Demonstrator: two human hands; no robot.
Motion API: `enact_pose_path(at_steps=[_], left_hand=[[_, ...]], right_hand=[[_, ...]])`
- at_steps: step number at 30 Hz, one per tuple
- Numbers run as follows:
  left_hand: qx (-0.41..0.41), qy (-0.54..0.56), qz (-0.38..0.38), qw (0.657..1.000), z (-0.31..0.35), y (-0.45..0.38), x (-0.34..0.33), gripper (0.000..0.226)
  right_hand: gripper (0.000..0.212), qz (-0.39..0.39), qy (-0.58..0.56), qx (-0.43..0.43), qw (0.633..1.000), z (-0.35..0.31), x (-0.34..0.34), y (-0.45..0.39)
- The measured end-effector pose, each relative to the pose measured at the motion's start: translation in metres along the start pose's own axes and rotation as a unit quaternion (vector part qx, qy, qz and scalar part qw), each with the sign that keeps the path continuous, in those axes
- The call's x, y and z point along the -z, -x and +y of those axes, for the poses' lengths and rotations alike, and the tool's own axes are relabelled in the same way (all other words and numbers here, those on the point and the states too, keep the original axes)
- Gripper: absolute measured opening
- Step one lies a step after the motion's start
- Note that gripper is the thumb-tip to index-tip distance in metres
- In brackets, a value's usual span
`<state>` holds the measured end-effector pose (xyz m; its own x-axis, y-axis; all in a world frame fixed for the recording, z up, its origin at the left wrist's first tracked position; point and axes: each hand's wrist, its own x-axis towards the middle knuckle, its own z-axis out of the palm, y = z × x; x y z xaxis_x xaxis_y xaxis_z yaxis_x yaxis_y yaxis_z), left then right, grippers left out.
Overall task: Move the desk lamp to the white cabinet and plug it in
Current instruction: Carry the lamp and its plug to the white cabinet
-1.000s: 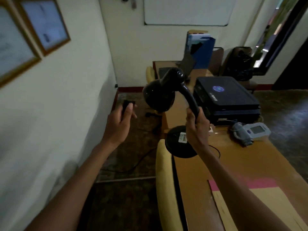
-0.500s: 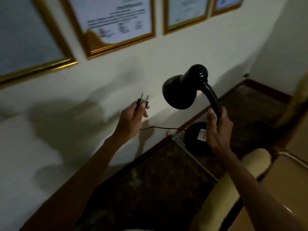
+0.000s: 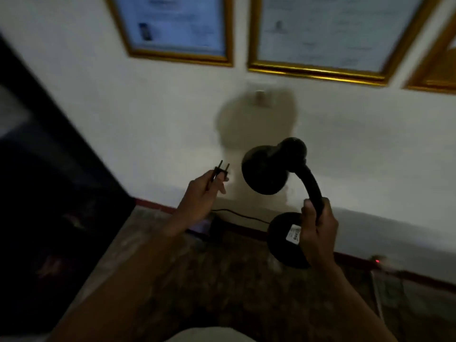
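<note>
While the right hand (image 3: 317, 225) grips the lamp (image 3: 281, 193) by its neck, held up near the wall, the left hand (image 3: 202, 193) pinches its plug (image 3: 220, 172). This looks like mid-carry; next comes finding the white cabinet, not in view.

Two bare forearms, no sleeves, no watch or rings visible, left hand (image 3: 201, 197), right hand (image 3: 318, 228), pale garment (image 3: 207, 335) at bottom edge
</note>
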<state>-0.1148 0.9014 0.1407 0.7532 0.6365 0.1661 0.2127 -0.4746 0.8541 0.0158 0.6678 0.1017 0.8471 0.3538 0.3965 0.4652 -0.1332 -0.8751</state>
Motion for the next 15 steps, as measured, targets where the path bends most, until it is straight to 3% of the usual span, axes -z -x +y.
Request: enact_pose_path(at_steps=[3, 8, 15], left_hand=[[0.039, 0.007, 0.071, 0.997, -0.030, 0.014, 0.060, 0.027], [0.084, 0.020, 0.168, 0.982, -0.074, 0.040, 0.156, 0.027], [0.140, -0.028, 0.328, 0.934, -0.122, 0.112, 0.266, 0.038]], right_hand=[[0.029, -0.069, -0.034, 0.006, 0.997, -0.014, -0.071, -0.007], [0.017, -0.165, -0.060, 0.029, 0.984, -0.052, -0.188, -0.008], [0.025, -0.300, -0.142, 0.074, 0.940, -0.125, -0.324, 0.014]])
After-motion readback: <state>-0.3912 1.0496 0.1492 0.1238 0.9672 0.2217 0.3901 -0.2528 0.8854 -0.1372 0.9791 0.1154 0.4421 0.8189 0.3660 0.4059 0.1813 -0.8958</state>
